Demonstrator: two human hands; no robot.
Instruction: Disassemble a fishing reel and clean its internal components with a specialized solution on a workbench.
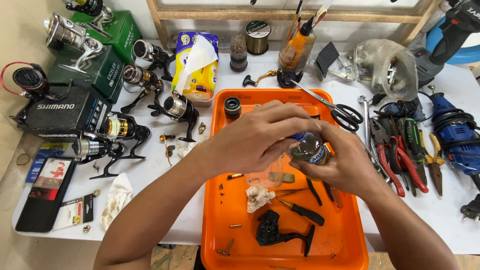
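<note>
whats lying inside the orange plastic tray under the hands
In the orange plastic tray: crumpled stained tissue, black reel body part, small black-handled screwdriver, brass screws. Both hands cover the tray's middle.

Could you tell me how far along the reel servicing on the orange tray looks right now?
Done: a black reel body lies stripped on the orange tray, with loose screws. In hand: left hand grips the cap of a small bottle held by right hand. Left: reassembly.

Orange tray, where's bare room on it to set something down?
The tray is bare at the near right corner, right of the black reel body, and along its left edge by the small screws. Its middle, under both hands, is crowded.
</note>
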